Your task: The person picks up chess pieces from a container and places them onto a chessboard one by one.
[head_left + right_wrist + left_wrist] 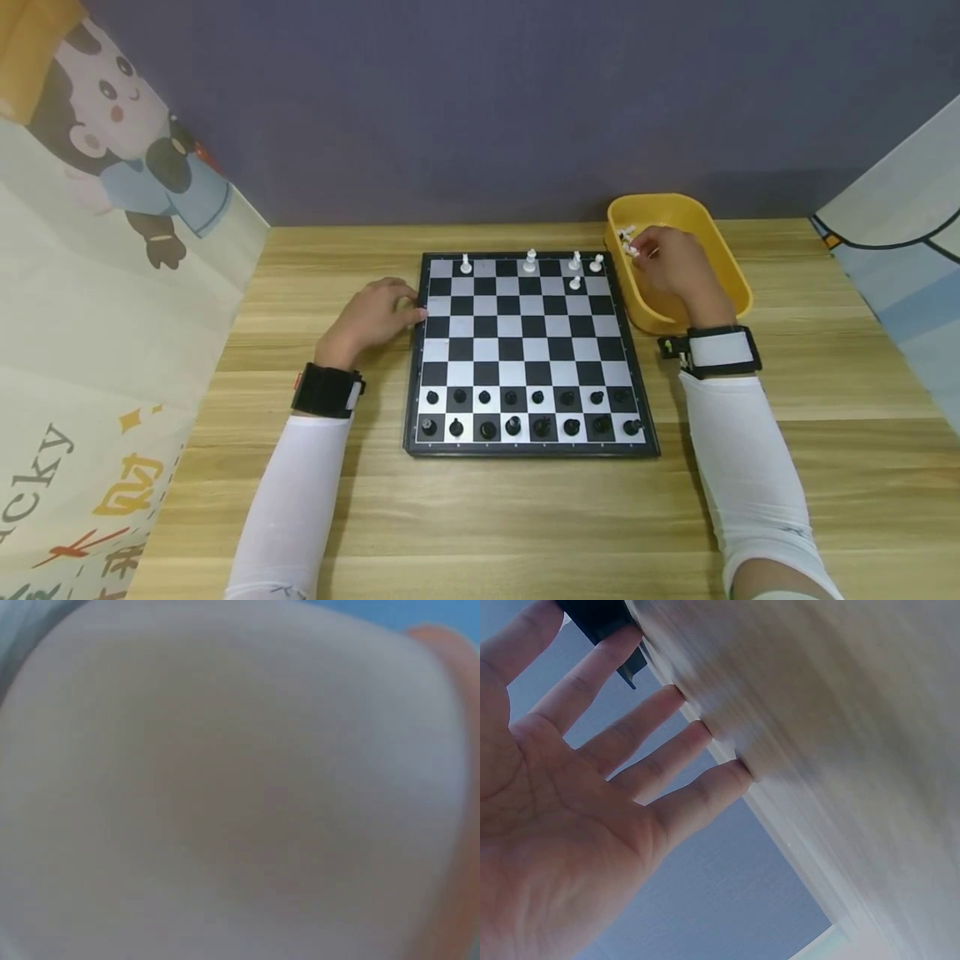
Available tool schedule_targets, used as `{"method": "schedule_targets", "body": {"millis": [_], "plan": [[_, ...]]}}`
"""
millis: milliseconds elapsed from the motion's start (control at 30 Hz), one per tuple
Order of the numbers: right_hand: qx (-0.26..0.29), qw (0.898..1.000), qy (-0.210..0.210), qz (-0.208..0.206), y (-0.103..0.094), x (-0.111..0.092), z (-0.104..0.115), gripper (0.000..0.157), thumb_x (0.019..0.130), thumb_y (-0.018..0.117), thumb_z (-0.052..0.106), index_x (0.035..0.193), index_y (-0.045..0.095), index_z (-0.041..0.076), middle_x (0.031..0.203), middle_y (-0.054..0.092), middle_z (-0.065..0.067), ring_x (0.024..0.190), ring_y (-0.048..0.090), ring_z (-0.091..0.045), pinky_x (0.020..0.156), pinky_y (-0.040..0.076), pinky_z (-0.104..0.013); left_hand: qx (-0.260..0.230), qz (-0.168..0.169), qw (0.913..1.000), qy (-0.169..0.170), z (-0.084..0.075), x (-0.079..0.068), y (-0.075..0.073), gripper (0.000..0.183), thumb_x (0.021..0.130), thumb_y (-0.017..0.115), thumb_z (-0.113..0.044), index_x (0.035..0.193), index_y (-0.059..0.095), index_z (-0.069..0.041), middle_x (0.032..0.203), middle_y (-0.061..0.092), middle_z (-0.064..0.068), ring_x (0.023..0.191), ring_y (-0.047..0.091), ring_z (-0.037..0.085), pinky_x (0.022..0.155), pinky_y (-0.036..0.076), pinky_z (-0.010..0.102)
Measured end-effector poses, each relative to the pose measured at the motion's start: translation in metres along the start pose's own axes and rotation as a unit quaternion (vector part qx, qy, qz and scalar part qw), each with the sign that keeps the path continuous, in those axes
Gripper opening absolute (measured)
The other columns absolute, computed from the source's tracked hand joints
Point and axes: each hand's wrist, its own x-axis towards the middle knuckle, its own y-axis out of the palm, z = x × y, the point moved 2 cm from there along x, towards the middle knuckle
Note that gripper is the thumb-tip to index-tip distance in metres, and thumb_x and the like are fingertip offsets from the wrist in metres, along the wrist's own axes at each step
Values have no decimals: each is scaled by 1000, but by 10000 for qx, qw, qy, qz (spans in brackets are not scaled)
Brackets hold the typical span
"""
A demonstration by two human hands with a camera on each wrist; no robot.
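My left hand (375,315) lies at the left edge of a black-and-white chessboard (525,327). Its fingers are extended, fingertips on the table and thumb at the board's rim; the left wrist view shows the bare palm of this hand (562,817). My right hand (671,265) reaches into a yellow tray (731,250), fingertips bent down at small white chess pieces (627,235). Whether it pinches one is too small to tell. Something pale and blurred fills most of the right wrist view. Several white pieces (530,262) stand along the board's far side.
Two rows of black chess pieces (513,425) stand on the board's near side. The wooden table (495,525) meets a dark grey panel (450,117) at the back. The tray stands against the board's far right corner.
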Motion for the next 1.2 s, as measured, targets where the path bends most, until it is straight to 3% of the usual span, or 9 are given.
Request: {"method": "schedule_targets", "body": {"millis": [267,467,933,1200], "plan": [[113,9994,-2,-339,-8,-3,7,23,87,58,26,102,57,8,92,59,-8,84,54,-25,72,42,-38,18,8,10000,-35,-2,0,-1,48,88,53,-48,120,57,-13,136,42,13,128,33,31,103,21,46],[273,9990,129,-342,-13,-5,14,30,87,59,32,103,55,8,94,57,-8,84,49,-24,70,40,-36,21,3,10000,-8,0,0,0,47,88,53,-47,119,57,-13,136,43,13,128,34,32,103,22,46],[368,9952,-328,-844,-25,-11,32,22,86,60,29,99,58,11,86,55,-5,78,47,-22,66,39,-33,18,-31,10000,63,0,2,0,47,88,53,-47,120,56,-12,135,44,13,127,34,31,103,22,45],[297,9946,-462,-879,-27,-14,39,19,87,59,26,100,60,12,96,58,-3,83,53,-22,67,42,-33,24,-48,10000,39,-1,1,0,47,88,54,-47,119,57,-13,135,44,12,127,34,30,103,22,45]]}}
